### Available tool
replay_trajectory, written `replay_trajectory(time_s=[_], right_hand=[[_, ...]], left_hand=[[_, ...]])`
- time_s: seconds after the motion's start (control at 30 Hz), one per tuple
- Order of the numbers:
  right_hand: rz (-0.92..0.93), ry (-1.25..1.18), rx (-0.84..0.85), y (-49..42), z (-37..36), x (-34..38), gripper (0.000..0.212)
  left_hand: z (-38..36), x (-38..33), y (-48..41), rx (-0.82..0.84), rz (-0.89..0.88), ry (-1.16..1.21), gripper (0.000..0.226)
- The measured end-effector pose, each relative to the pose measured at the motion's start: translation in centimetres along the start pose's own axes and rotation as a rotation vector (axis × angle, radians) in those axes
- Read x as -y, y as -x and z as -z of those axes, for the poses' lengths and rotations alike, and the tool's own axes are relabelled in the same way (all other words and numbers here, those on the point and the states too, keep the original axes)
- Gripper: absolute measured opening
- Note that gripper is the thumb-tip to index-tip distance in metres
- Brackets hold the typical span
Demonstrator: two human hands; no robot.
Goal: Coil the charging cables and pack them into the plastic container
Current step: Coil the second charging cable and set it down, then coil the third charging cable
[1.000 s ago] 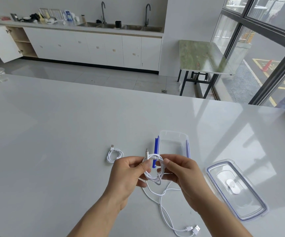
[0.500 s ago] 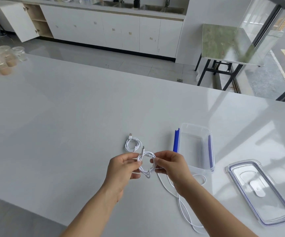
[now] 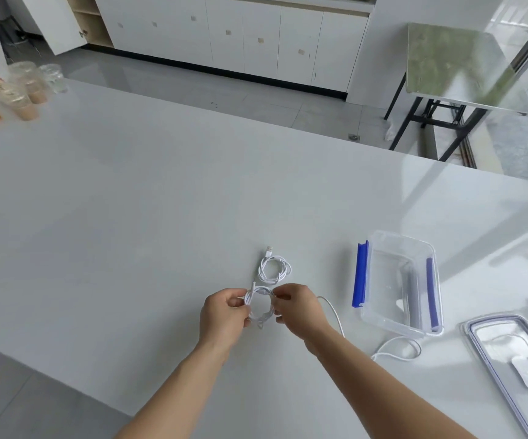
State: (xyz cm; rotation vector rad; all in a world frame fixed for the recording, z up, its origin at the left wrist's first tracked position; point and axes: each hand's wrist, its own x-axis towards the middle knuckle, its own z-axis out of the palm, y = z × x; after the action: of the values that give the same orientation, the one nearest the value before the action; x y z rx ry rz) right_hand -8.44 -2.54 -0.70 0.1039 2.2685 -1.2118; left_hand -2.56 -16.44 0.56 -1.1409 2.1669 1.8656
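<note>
Both my left hand (image 3: pixel 224 315) and right hand (image 3: pixel 297 308) pinch the half-wound white cable (image 3: pixel 259 307) just above the table (image 3: pixel 161 217), so I judge I'm mid-coil, and next I must wind in the loose tail (image 3: pixel 330 304) lying beside the open container (image 3: pixel 399 280).
</note>
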Motion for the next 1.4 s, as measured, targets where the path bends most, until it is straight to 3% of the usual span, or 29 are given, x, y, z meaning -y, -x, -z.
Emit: replay_trajectory(time_s=[0.17,0.5,0.6,0.7,0.77,0.9,1.07,1.4], right_hand=[[-0.052,-0.071,0.038,-1.3,-1.7,0.2,0.016],[0.008,0.093,-0.027,-1.6,-2.6,0.8,0.018],[-0.009,0.037,-0.005,-1.4,-2.4,0.7,0.016],[-0.009,-0.013,-0.005,-1.0,-1.8,0.3,0.037],[-0.013,-0.104,-0.026,0.0,-1.0,0.4,0.035],[0.047,-0.325,-0.064,3.3,1.2,1.2,0.027],[0.136,-0.401,-0.172,7.4,5.0,-0.1,0.022],[0.041,-0.364,-0.484,14.2,12.0,-10.2,0.026]], left_hand=[[0.5,0.4,-1.8,-0.028,-0.009,-0.1,0.037],[0.3,1.8,-3.2,-0.078,-0.111,-0.432,0.007],[0.4,1.5,-2.9,-0.087,-0.093,-0.45,0.015],[0.8,1.5,-2.6,-0.11,-0.08,-0.402,0.012],[1.2,1.6,-2.3,-0.118,-0.088,-0.405,0.036],[1.5,1.1,-1.0,-0.124,-0.207,-0.463,0.031],[-0.1,-0.1,2.0,-0.046,-0.353,-0.508,0.03],[-7.4,0.2,8.2,0.227,-0.59,-0.534,0.031]])
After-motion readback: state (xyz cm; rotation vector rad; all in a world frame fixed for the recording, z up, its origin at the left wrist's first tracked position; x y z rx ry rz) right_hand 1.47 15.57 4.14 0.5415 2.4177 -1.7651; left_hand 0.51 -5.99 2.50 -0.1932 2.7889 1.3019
